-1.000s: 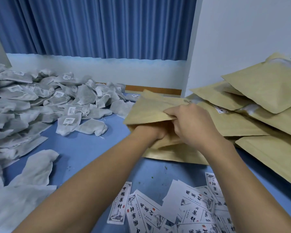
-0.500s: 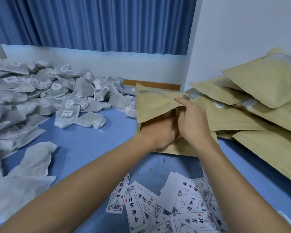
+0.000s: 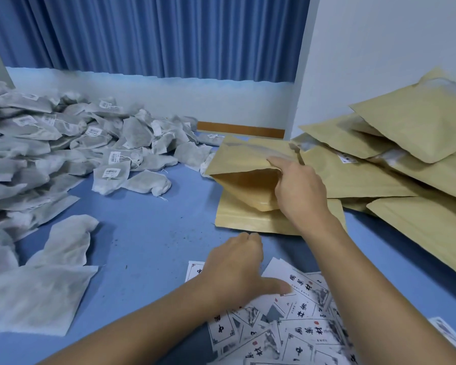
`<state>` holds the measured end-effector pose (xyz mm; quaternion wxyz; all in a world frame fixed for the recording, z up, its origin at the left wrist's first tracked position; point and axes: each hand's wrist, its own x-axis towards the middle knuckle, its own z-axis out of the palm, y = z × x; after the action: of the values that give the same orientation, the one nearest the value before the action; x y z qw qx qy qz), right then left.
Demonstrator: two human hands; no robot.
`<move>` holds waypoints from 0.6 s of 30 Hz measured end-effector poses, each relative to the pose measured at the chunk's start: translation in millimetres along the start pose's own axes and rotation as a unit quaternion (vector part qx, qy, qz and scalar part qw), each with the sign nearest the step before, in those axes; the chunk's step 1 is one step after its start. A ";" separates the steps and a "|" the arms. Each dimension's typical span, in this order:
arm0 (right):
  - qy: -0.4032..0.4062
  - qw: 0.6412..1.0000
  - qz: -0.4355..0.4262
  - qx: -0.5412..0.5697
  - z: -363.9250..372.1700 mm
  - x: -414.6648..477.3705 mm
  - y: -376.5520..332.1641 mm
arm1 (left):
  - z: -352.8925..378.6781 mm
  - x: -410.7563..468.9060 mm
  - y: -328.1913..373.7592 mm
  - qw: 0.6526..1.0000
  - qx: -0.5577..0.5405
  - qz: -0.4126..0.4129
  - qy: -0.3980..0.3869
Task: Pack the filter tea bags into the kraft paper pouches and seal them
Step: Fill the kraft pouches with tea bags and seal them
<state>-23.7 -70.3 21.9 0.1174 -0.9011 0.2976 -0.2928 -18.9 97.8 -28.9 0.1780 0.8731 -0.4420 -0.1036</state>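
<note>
The right hand (image 3: 299,192) is pinching the kraft pouch (image 3: 242,160) open at centre frame. The left hand (image 3: 234,267) is curling over labels (image 3: 303,331) below, its grip unclear. The pouch mouth is at risk of sagging shut, as the tea bags (image 3: 111,175) are lying upper left.

Bare blue surface (image 3: 148,233) runs as an open lane down the middle, near edge to back wall. Left flank: heap of filter tea bags (image 3: 50,143) spilling inward, with two loose bags (image 3: 132,180) jutting into the lane. Right flank: kraft pouches (image 3: 406,159) stacked high against the white pillar (image 3: 379,61). The open pouch (image 3: 248,185) gapes toward the lane, right hand (image 3: 300,191) pinching its upper lip. Near edge: scattered printed cards (image 3: 300,330), with the left hand (image 3: 234,267), fingers curled, over them.
</note>
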 end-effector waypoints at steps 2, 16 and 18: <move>-0.001 1.000 0.001 -0.003 -0.5 1.2 0.9 | -2.2 2.0 2.6 1.000 -0.021 -0.008 -0.015; -0.022 1.000 -0.020 0.001 -7.2 2.5 -4.4 | -42.5 32.3 18.2 0.757 -0.631 -0.145 0.094; -0.033 0.999 -0.031 -0.008 -10.9 1.1 -9.7 | -51.6 48.3 27.3 0.669 -0.709 -0.186 0.123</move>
<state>-25.0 -63.6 34.9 0.1112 -0.9201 0.2675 -0.2638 6.9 55.1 28.2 0.7735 0.5523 -0.0379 -0.3085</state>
